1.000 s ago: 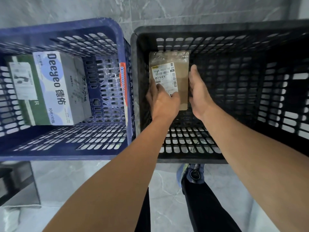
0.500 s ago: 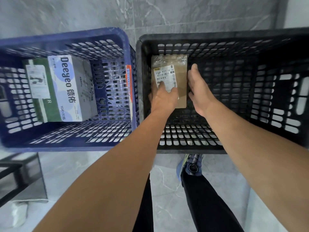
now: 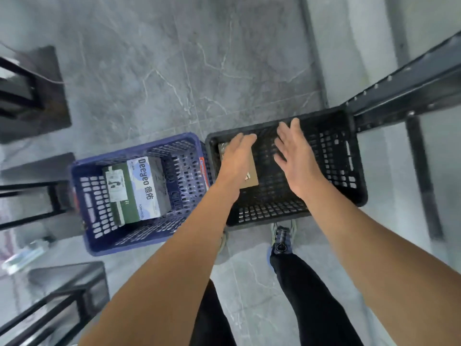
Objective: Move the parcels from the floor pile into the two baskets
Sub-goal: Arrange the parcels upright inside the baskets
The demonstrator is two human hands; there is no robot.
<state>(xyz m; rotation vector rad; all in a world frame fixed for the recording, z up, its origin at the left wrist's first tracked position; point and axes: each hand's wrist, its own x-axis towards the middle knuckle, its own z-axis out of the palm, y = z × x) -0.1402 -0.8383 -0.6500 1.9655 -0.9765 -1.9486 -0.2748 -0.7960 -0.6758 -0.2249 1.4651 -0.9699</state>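
The black basket (image 3: 359, 171) holds one brown parcel (image 3: 250, 172) in its far-left corner, where heavier parcels dropped in could crush it; the blue basket (image 3: 82, 208) carries a white-and-blue box (image 3: 147, 181) and a green box (image 3: 122, 198) side by side, liable to tip if knocked. Both hands hover flat and empty over the black basket, the left hand (image 3: 237, 156) above the parcel, the right hand (image 3: 291, 156) over the middle.

Blue basket (image 3: 82, 186); black basket (image 3: 359, 171); brown parcel (image 3: 250, 174); grey marbled floor (image 3: 174, 71).
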